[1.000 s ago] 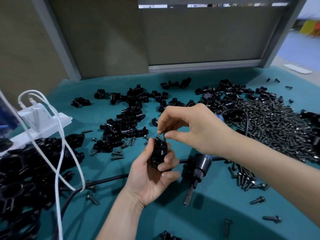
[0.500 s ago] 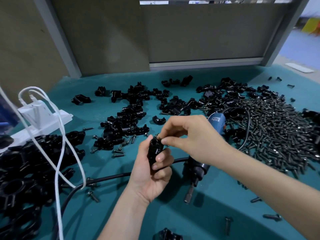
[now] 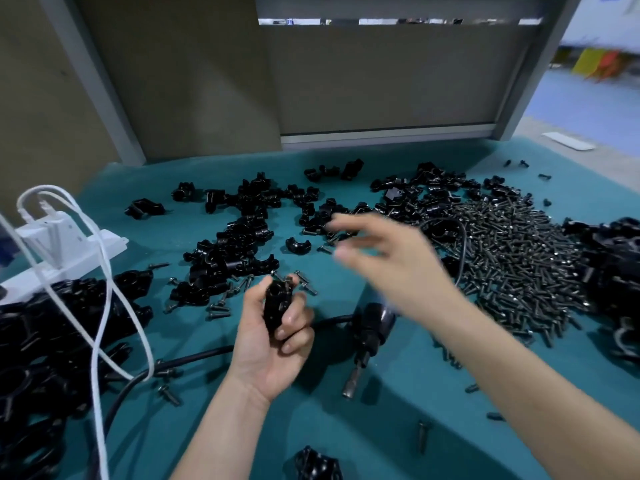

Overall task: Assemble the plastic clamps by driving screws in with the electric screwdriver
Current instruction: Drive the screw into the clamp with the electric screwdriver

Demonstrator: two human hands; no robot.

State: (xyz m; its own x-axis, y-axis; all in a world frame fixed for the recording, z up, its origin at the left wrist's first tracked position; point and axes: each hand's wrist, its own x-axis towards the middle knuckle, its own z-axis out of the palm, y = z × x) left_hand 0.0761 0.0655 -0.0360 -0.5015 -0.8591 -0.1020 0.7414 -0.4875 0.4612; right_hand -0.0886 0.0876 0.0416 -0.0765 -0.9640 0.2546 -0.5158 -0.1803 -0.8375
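My left hand [image 3: 273, 337] grips a black plastic clamp [image 3: 277, 303] upright at the middle of the view, with a small screw sitting at its top. My right hand [image 3: 384, 254] is blurred, raised above the table to the right of the clamp, fingers spread and holding nothing. The electric screwdriver [image 3: 369, 332] lies on the teal table [image 3: 398, 410] below my right forearm, bit pointing toward me. A large heap of dark screws [image 3: 519, 258] lies to the right. Loose black clamp halves [image 3: 242, 244] are scattered behind the hands.
A white power strip [image 3: 65, 247] with white cables [image 3: 100, 323] sits at the left edge. A pile of black assembled parts [image 3: 52, 341] fills the near left. More black parts [image 3: 616, 271] lie at the far right. The screwdriver's black cord [image 3: 145, 379] crosses the table. Grey partition panels stand behind.
My right hand has let go of the screw on top of the clamp and moved up and to the right, opening its fingers. My left hand still holds the clamp.
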